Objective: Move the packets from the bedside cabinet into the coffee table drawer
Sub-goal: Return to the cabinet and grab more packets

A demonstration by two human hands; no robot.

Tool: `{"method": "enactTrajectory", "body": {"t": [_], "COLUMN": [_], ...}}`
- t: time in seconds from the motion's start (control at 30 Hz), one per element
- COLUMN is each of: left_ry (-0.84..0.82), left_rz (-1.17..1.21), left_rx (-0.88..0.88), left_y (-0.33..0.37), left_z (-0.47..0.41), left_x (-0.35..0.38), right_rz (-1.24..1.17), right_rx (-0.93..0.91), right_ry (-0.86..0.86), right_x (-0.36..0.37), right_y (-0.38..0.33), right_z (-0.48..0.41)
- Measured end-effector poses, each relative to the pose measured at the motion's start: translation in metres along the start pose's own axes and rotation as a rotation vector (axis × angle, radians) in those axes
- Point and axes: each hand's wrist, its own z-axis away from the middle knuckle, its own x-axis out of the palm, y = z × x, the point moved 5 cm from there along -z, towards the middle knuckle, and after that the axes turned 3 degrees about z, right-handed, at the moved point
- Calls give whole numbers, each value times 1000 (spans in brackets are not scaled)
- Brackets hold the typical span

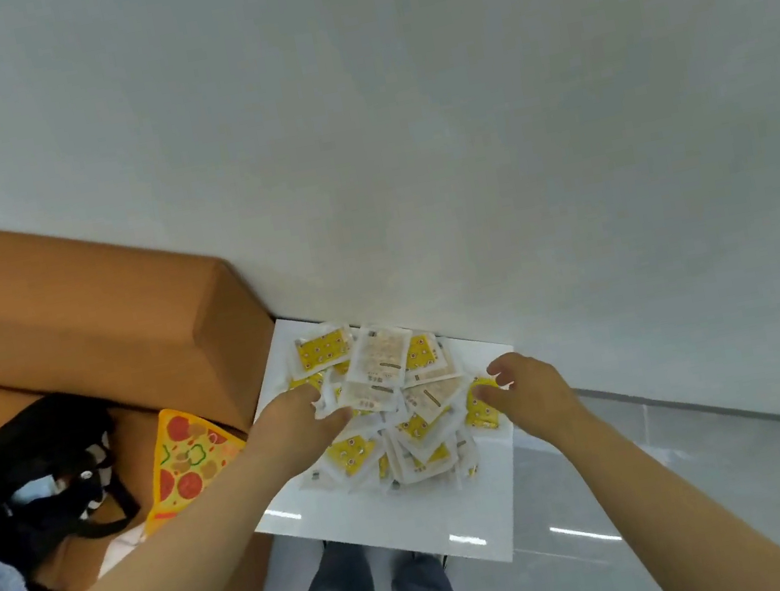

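The packets (395, 398) lie in a loose, overlapping heap on the bedside cabinet (417, 519), nearer the cabinet's wall edge than its front edge. The left hand (295, 421), over the cabinet's left side, pinches the crumpled edge of a white packet between thumb and fingers. The right hand (529, 385), over the cabinet's right side, curls its fingers about a yellow packet (481, 412); it appears to hold it, though blur prevents certainty. The heap sits between both hands, equally near each, and shows no marked long axis. Gathering likely calls for an inward sweep.

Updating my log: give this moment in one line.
left hand: grips packets | right hand: pinches yellow packet | pile: on bedside cabinet
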Motion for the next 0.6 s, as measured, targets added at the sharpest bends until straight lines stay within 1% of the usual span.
{"method": "enactTrajectory", "body": {"t": [0.17, 0.37, 0.47, 0.6], "left_ry": [-76, -111, -100, -134], "left_rz": [-49, -38, 3, 192], "left_rx": [-80, -134, -209, -395], "left_y": [-12, -20, -26, -35], "left_z": [-64, -115, -135, -153], "left_x": [25, 56, 70, 89], "right_rz": [-21, -3, -26, -106], "right_rx": [79, 164, 220, 283], "right_ry": [-46, -68, -78, -59], "right_x": [33, 66, 81, 97], "right_y": [6, 34, 48, 55], "right_z": [-53, -109, -130, -155]}}
